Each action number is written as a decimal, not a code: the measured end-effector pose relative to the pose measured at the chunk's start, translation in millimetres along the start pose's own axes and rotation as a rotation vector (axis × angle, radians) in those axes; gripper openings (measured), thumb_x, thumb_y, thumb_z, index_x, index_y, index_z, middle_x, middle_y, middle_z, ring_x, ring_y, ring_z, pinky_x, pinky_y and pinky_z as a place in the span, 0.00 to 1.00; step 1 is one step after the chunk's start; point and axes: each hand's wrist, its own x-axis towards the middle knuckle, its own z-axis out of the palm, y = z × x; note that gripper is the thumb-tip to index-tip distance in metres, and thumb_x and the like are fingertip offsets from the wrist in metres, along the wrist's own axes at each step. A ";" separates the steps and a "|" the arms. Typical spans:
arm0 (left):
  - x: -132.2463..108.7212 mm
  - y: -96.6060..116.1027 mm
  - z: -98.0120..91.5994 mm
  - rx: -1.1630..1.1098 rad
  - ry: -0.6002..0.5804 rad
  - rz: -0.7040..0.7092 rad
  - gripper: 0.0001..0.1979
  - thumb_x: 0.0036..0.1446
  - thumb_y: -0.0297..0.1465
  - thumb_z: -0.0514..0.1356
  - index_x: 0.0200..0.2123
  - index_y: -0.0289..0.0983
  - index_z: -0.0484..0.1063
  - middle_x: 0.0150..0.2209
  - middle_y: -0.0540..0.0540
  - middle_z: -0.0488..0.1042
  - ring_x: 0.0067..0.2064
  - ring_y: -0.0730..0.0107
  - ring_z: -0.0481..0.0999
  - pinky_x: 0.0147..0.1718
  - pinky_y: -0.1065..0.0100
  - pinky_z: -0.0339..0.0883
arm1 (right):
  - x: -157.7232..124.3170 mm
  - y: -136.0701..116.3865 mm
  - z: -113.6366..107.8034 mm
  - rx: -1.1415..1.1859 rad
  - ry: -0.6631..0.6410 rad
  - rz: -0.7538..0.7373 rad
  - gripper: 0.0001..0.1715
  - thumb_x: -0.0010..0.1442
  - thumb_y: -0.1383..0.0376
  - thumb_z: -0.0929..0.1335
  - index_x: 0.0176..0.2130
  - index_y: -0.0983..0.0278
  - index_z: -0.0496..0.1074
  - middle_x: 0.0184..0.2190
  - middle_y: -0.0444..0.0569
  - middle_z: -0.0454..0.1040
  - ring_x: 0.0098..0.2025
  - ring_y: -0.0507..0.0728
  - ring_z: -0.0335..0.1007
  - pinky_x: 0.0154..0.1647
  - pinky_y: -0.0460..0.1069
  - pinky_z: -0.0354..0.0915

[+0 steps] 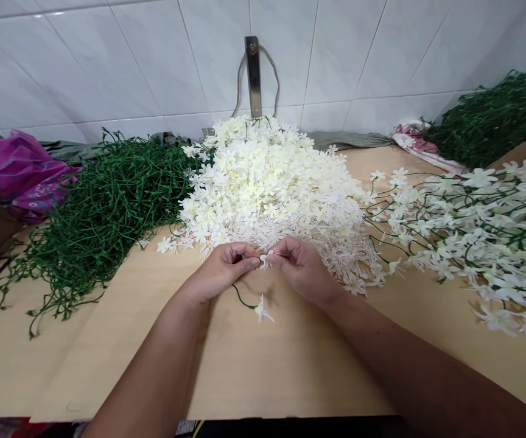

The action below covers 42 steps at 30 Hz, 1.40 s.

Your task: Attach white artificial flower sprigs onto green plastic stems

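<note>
My left hand (226,269) is closed in a pinch on a green plastic flower stem (243,300). One branch of it hangs below that hand and ends in a white artificial flower (263,311). Fingers of my right hand (303,267) pinch a small white flower head (265,260), right at the left fingertips. Whether this flower head sits on the stem's tip cannot be made out. Just behind both hands rises a big heap of loose white flower heads (267,176), with pale thin shafts showing along its front.
Bare green stems (112,194) are piled at the left, beside a purple plastic bag (21,164). Stems bearing white flowers (464,225) lie at the right. More green stems (495,115) sit behind them. A metal bracket (254,76) stands against the tiled wall (153,55).
</note>
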 end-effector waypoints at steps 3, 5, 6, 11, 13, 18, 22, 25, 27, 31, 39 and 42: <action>0.3 -0.5 -0.8 -0.008 -0.008 0.005 0.07 0.45 0.32 0.60 0.24 0.33 0.68 0.21 0.52 0.65 0.24 0.79 0.62 0.24 0.75 0.55 | 0.1 1.0 -0.5 0.024 -0.007 -0.004 0.06 0.47 0.65 0.66 0.24 0.65 0.63 0.21 0.43 0.65 0.25 0.49 0.58 0.28 0.46 0.57; 0.1 -0.5 -1.2 -0.020 -0.007 0.000 0.07 0.45 0.32 0.60 0.25 0.32 0.68 0.22 0.52 0.66 0.24 0.79 0.62 0.24 0.74 0.55 | 0.7 1.7 -1.4 0.048 -0.017 0.017 0.06 0.48 0.65 0.66 0.24 0.65 0.63 0.21 0.43 0.64 0.25 0.49 0.58 0.28 0.46 0.57; 0.0 -0.5 -1.4 -0.023 -0.008 -0.003 0.07 0.45 0.32 0.60 0.25 0.32 0.68 0.22 0.52 0.66 0.24 0.79 0.62 0.24 0.74 0.55 | 1.0 1.9 -1.8 0.056 -0.025 0.027 0.07 0.48 0.64 0.66 0.25 0.65 0.63 0.21 0.43 0.64 0.25 0.49 0.58 0.28 0.46 0.57; 0.1 -0.4 -1.7 -0.022 -0.021 -0.001 0.07 0.45 0.31 0.60 0.25 0.32 0.67 0.21 0.52 0.65 0.24 0.79 0.62 0.24 0.75 0.54 | 1.6 1.5 -1.4 0.050 -0.042 0.040 0.07 0.47 0.64 0.66 0.25 0.65 0.63 0.21 0.43 0.65 0.24 0.49 0.59 0.28 0.47 0.57; 0.5 -0.3 -1.8 -0.016 -0.024 0.006 0.07 0.45 0.31 0.60 0.24 0.32 0.68 0.22 0.52 0.65 0.24 0.79 0.62 0.25 0.74 0.54 | 1.2 1.3 -0.6 0.017 -0.033 0.035 0.07 0.47 0.65 0.66 0.25 0.65 0.63 0.21 0.43 0.65 0.24 0.49 0.59 0.27 0.46 0.57; 0.7 -0.4 -1.2 0.009 -0.015 0.011 0.07 0.45 0.32 0.60 0.24 0.33 0.67 0.21 0.52 0.65 0.24 0.79 0.61 0.24 0.74 0.54 | -0.9 1.7 0.8 -0.042 -0.007 -0.012 0.07 0.47 0.65 0.66 0.25 0.65 0.63 0.21 0.43 0.65 0.24 0.48 0.59 0.26 0.46 0.57; 1.3 -1.8 0.2 -0.002 -0.009 -0.003 0.08 0.47 0.34 0.58 0.24 0.34 0.66 0.19 0.54 0.61 0.21 0.81 0.57 0.21 0.75 0.51 | -2.1 2.6 2.1 -0.077 -0.004 -0.035 0.08 0.47 0.64 0.66 0.23 0.64 0.62 0.21 0.43 0.64 0.23 0.48 0.58 0.25 0.46 0.57; 2.3 -1.4 0.6 0.014 -0.025 -0.007 0.09 0.46 0.34 0.59 0.23 0.34 0.65 0.19 0.54 0.60 0.21 0.80 0.57 0.20 0.75 0.50 | -2.4 2.4 2.7 -0.104 0.001 -0.046 0.09 0.48 0.63 0.66 0.23 0.64 0.61 0.20 0.42 0.63 0.22 0.48 0.56 0.23 0.45 0.55; 2.7 0.6 0.6 0.035 -0.039 -0.012 0.09 0.45 0.34 0.59 0.22 0.33 0.65 0.19 0.53 0.61 0.22 0.79 0.58 0.21 0.75 0.51 | -2.1 1.4 2.4 -0.121 -0.009 -0.039 0.09 0.48 0.63 0.66 0.23 0.65 0.62 0.19 0.42 0.63 0.22 0.47 0.55 0.23 0.45 0.54; 2.7 5.6 1.0 0.072 -0.093 -0.023 0.09 0.45 0.33 0.59 0.22 0.33 0.65 0.19 0.53 0.60 0.23 0.79 0.57 0.22 0.74 0.51 | -0.5 -2.9 0.6 -0.144 -0.062 0.017 0.08 0.48 0.64 0.65 0.23 0.65 0.62 0.19 0.41 0.61 0.21 0.47 0.54 0.22 0.44 0.52; 3.5 3.8 2.5 0.075 -0.143 0.007 0.10 0.47 0.34 0.58 0.22 0.34 0.63 0.19 0.55 0.56 0.21 0.80 0.54 0.20 0.74 0.47 | 2.4 -8.0 -2.3 -0.035 -0.096 0.101 0.07 0.45 0.66 0.67 0.22 0.66 0.63 0.18 0.39 0.61 0.21 0.46 0.54 0.23 0.44 0.52; 4.3 2.9 2.7 0.016 -0.147 -0.019 0.09 0.47 0.34 0.57 0.24 0.34 0.64 0.20 0.54 0.59 0.22 0.80 0.56 0.21 0.74 0.49 | 3.2 -5.5 -4.1 0.163 -0.116 0.186 0.12 0.42 0.63 0.70 0.24 0.66 0.64 0.18 0.39 0.63 0.22 0.46 0.56 0.23 0.44 0.53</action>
